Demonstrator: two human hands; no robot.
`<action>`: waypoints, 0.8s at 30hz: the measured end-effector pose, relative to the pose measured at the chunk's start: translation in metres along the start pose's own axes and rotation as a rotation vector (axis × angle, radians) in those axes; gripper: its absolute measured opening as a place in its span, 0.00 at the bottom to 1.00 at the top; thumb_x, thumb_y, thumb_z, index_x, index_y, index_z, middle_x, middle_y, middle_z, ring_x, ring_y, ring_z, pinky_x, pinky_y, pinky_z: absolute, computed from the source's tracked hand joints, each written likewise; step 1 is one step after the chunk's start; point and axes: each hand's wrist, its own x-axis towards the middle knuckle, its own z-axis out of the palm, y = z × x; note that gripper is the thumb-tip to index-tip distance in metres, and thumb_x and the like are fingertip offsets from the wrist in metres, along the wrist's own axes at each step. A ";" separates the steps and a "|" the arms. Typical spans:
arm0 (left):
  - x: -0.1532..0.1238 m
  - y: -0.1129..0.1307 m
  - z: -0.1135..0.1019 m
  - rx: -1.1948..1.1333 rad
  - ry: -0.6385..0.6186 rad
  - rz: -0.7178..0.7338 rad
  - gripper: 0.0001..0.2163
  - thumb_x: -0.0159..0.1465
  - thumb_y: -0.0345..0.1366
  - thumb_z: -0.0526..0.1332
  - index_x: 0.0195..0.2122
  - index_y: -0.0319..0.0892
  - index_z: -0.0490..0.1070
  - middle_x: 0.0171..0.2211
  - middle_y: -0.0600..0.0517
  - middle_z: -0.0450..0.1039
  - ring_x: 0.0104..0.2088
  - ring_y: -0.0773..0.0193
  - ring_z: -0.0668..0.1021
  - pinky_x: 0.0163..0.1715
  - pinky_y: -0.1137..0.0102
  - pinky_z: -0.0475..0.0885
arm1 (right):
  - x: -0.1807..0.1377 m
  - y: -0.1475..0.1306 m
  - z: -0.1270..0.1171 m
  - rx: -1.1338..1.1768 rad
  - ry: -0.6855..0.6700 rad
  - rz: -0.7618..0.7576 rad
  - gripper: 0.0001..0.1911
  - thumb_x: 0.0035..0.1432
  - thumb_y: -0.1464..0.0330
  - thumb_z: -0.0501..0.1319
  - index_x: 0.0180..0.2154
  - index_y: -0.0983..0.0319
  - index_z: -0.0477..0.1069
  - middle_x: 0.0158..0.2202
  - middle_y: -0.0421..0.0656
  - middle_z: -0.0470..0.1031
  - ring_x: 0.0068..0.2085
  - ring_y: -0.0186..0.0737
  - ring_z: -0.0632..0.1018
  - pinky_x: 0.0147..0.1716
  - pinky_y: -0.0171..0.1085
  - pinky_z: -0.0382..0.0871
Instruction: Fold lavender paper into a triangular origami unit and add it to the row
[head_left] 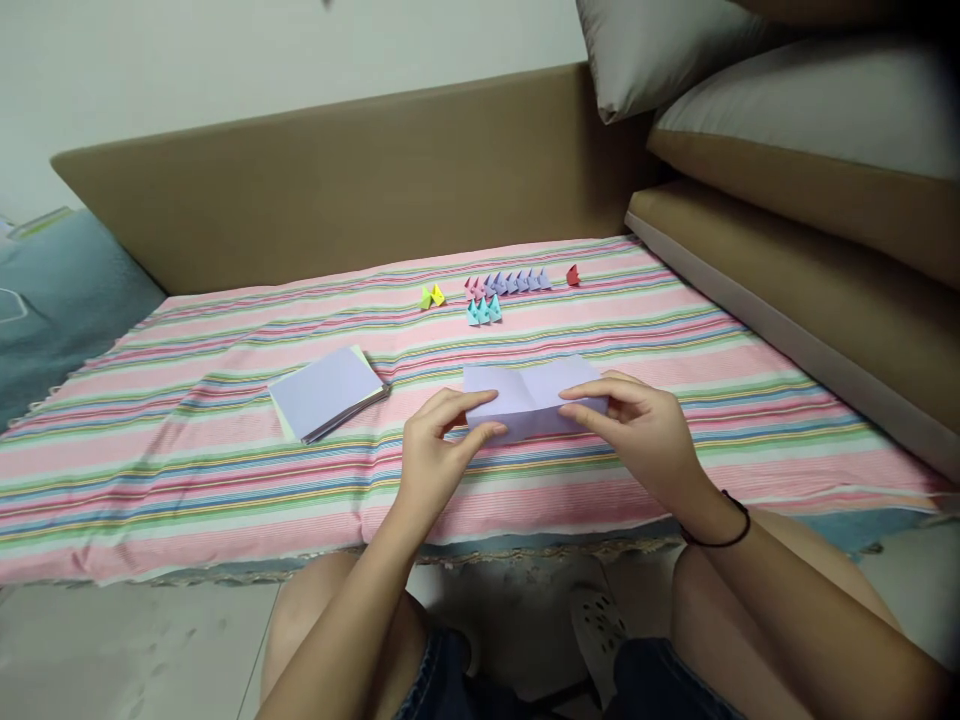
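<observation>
A light purple sheet of paper [536, 390] with a crease down its middle is held up over the striped cloth. Its near part is bent along a line running from side to side. My left hand [442, 435] pinches the left end between thumb and fingers. At the right end, my right hand [637, 420] grips the same sheet with thumb and forefinger. Left of my hands lies a stack of paper [326, 392] with a purple sheet on top.
Behind the sheet stand small folded paper pieces: several purple and pink ones [517, 283], three turquoise ones [484, 311], two yellow ones [432, 296] and a red one [573, 275]. Cushions [810, 130] are piled at the right; a brown backrest [360, 180] runs behind the striped cloth [225, 400].
</observation>
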 end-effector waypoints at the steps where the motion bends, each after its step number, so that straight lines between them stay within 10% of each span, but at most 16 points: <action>1: 0.000 0.000 0.000 0.037 0.024 0.035 0.11 0.54 0.38 0.68 0.39 0.47 0.78 0.31 0.52 0.71 0.32 0.65 0.71 0.32 0.70 0.67 | 0.000 0.000 0.001 -0.043 0.015 -0.034 0.06 0.51 0.63 0.66 0.33 0.56 0.78 0.30 0.42 0.71 0.33 0.41 0.72 0.29 0.40 0.66; 6: 0.001 0.001 0.000 0.229 0.124 0.179 0.04 0.57 0.38 0.65 0.31 0.47 0.78 0.33 0.51 0.67 0.37 0.62 0.71 0.39 0.67 0.67 | 0.000 -0.002 0.004 -0.215 0.135 -0.236 0.02 0.52 0.65 0.66 0.29 0.56 0.78 0.38 0.45 0.64 0.43 0.45 0.70 0.37 0.43 0.69; 13: -0.008 0.015 0.010 0.322 -0.128 0.292 0.07 0.60 0.36 0.62 0.39 0.47 0.75 0.35 0.51 0.78 0.40 0.59 0.75 0.50 0.62 0.62 | -0.004 -0.017 0.014 -0.317 -0.026 -0.416 0.03 0.55 0.67 0.64 0.29 0.56 0.76 0.40 0.44 0.71 0.46 0.46 0.71 0.47 0.47 0.64; 24: 0.004 0.008 -0.013 0.201 -0.194 -0.075 0.08 0.62 0.38 0.58 0.29 0.43 0.74 0.32 0.51 0.78 0.36 0.59 0.78 0.38 0.68 0.68 | 0.015 -0.005 -0.014 -0.083 -0.229 0.056 0.06 0.54 0.65 0.63 0.28 0.60 0.74 0.32 0.41 0.77 0.38 0.43 0.76 0.39 0.39 0.66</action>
